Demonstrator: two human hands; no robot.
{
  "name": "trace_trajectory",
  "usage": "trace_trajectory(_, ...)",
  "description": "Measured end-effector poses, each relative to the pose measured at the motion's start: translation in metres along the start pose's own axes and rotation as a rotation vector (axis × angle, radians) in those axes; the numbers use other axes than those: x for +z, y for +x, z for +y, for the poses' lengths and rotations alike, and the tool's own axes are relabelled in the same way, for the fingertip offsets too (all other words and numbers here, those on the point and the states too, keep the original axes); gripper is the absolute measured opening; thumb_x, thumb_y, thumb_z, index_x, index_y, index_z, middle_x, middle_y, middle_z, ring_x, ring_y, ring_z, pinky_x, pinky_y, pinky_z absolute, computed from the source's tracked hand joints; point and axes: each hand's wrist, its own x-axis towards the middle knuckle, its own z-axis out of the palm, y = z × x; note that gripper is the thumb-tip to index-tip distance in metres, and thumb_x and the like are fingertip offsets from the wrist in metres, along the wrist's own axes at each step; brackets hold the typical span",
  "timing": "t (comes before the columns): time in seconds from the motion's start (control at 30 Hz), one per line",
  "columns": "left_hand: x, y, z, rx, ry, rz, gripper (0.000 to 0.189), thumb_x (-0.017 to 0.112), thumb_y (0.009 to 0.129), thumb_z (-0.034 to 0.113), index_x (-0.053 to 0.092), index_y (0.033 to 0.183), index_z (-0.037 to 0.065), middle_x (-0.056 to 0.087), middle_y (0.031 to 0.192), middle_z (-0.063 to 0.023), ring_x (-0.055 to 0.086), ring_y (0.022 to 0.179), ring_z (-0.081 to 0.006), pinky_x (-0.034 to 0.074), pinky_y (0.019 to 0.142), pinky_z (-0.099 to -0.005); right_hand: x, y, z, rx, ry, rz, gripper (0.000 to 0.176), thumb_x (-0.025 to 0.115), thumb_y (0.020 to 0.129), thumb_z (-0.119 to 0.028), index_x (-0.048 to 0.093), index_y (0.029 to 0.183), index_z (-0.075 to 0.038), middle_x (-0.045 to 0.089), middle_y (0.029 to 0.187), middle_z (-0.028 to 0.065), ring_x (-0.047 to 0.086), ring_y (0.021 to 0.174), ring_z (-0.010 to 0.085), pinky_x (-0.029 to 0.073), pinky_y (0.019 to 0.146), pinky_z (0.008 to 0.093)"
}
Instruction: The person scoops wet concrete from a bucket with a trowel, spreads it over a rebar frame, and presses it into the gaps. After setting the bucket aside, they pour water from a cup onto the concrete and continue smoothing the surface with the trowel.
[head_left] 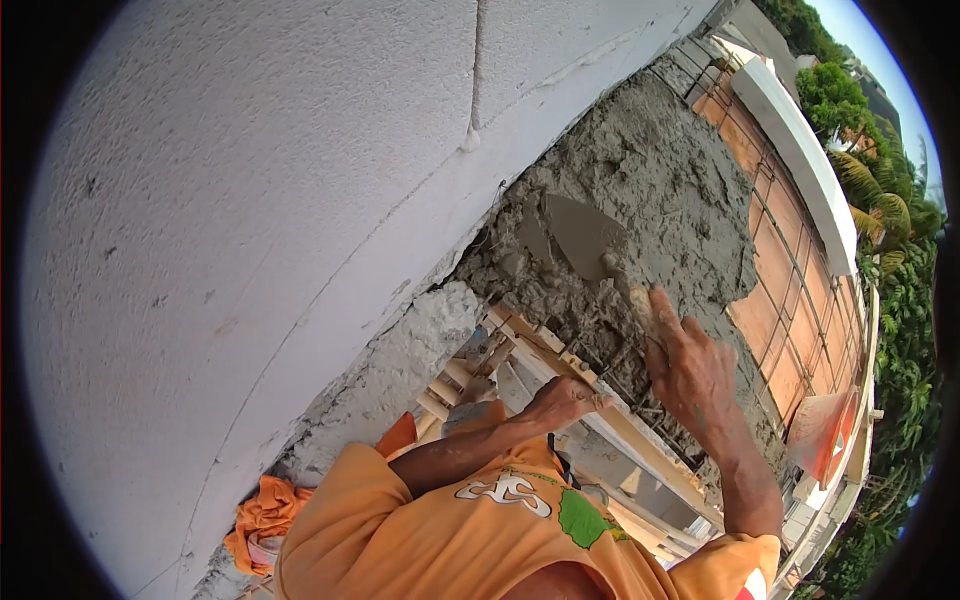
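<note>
My right hand (692, 378) is closed around the handle of a trowel (584, 236). The trowel's blade lies against wet grey concrete (655, 150), smeared with the same mix. Closer to my body, my left hand (565, 402) is closed, with its fingers curled by the edge of a wooden formwork board (640, 440). Whether those fingers grip anything is hidden. Rough, lumpy concrete lies between the trowel and the board.
A white plastered wall (270, 200) rises on the left. Beyond the concrete, steel rebar crosses orange clay blocks (790, 290). A red-sided container (825, 430) stands at right, near the slab's edge. Orange cloth (265, 522) lies at lower left.
</note>
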Motion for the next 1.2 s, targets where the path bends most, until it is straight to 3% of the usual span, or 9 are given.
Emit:
trace_trajectory(0.1, 0.005, 0.002, -0.01, 0.016, 0.012, 0.032, 0.063, 0.067, 0.088, 0.059, 0.059, 0.062, 0.002, 0.045, 0.055, 0.0015, 0.041, 0.058, -0.0108, 0.034, 0.052, -0.0334, -0.001, 0.016, 0.009, 0.003, -0.165, 0.419, 0.068, 0.062, 0.088, -0.008, 0.036, 0.151, -0.013, 0.057, 0.079, 0.0143, 0.062, 0.053, 0.0284, 0.047, 0.046, 0.0404)
trace_trajectory(0.2, 0.007, -0.002, -0.005, 0.027, -0.009, 0.028, 0.063, 0.066, 0.088, 0.059, 0.057, 0.062, 0.002, 0.043, 0.055, 0.0022, 0.04, 0.058, -0.0109, 0.033, 0.052, -0.0331, 0.046, 0.017, -0.009, -0.085, -0.231, 0.159, 0.074, 0.062, 0.083, -0.004, 0.035, 0.151, -0.01, 0.056, 0.079, 0.0132, 0.062, 0.054, 0.028, 0.048, 0.046, 0.0396)
trace_trajectory(0.33, 0.005, -0.002, 0.002, 0.045, -0.018, 0.054, 0.065, 0.065, 0.088, 0.059, 0.049, 0.056, 0.004, 0.036, 0.052, 0.0033, 0.035, 0.054, -0.0119, 0.029, 0.05, -0.0343, 0.038, -0.006, 0.009, -0.203, -0.221, 0.24, 0.078, 0.066, 0.082, -0.007, 0.034, 0.153, -0.018, 0.052, 0.08, 0.0097, 0.051, 0.049, 0.0266, 0.038, 0.045, 0.0415)
trace_trajectory(0.37, 0.006, 0.001, -0.008, 0.04, -0.031, 0.049, 0.065, 0.066, 0.087, 0.059, 0.051, 0.056, 0.004, 0.037, 0.051, 0.0028, 0.036, 0.054, -0.012, 0.03, 0.05, -0.0344, 0.019, -0.008, 0.009, -0.215, -0.281, 0.193, 0.082, 0.066, 0.075, -0.004, 0.037, 0.151, -0.011, 0.055, 0.08, 0.0104, 0.064, 0.06, 0.024, 0.049, 0.051, 0.0392)
trace_trajectory(0.47, 0.01, 0.003, -0.014, 0.058, -0.036, 0.083, 0.064, 0.067, 0.086, 0.06, 0.051, 0.056, 0.005, 0.037, 0.052, 0.0029, 0.036, 0.054, -0.012, 0.03, 0.05, -0.0347, 0.008, -0.014, 0.009, -0.095, -0.288, 0.288, 0.083, 0.067, 0.075, -0.004, 0.037, 0.152, -0.014, 0.054, 0.08, 0.0097, 0.064, 0.062, 0.0249, 0.049, 0.054, 0.0398)
trace_trajectory(0.5, 0.004, 0.001, -0.007, -0.028, 0.019, 0.001, 0.058, 0.068, 0.087, 0.057, 0.076, 0.092, 0.0, 0.062, 0.067, -0.0048, 0.055, 0.068, -0.0118, 0.043, 0.06, -0.0317, 0.02, -0.018, 0.012, -0.141, -0.329, 0.281, 0.085, 0.068, 0.074, -0.003, 0.036, 0.152, -0.015, 0.054, 0.079, 0.0095, 0.062, 0.06, 0.0246, 0.049, 0.054, 0.0405)
trace_trajectory(0.87, 0.005, -0.007, 0.003, -0.026, -0.015, 0.015, 0.057, 0.068, 0.088, 0.056, 0.074, 0.088, -0.001, 0.062, 0.068, -0.0031, 0.054, 0.068, -0.0119, 0.043, 0.06, -0.0309, 0.055, -0.043, 0.008, -0.249, -0.337, 0.14, 0.074, 0.064, 0.077, -0.001, 0.042, 0.148, -0.004, 0.048, 0.075, 0.007, 0.056, 0.057, 0.0176, 0.04, 0.051, 0.0343)
trace_trajectory(1.13, 0.005, -0.001, -0.008, -0.041, 0.054, -0.002, 0.059, 0.065, 0.089, 0.057, 0.076, 0.094, -0.001, 0.07, 0.078, -0.0115, 0.061, 0.075, -0.0139, 0.048, 0.067, -0.0329, -0.047, -0.034, 0.01, -0.228, -0.415, 0.207, 0.071, 0.067, 0.08, -0.008, 0.047, 0.146, -0.027, 0.05, 0.081, 0.006, 0.06, 0.068, 0.0216, 0.041, 0.068, 0.0395)
trace_trajectory(1.2, 0.006, 0.002, -0.013, -0.019, 0.038, 0.002, 0.059, 0.065, 0.089, 0.057, 0.076, 0.093, -0.001, 0.07, 0.077, -0.0111, 0.061, 0.074, -0.014, 0.047, 0.066, -0.0332, -0.06, -0.027, -0.008, -0.289, -0.502, 0.155, 0.067, 0.068, 0.081, -0.008, 0.049, 0.145, -0.016, 0.053, 0.08, 0.0062, 0.061, 0.071, 0.0203, 0.042, 0.066, 0.0376)
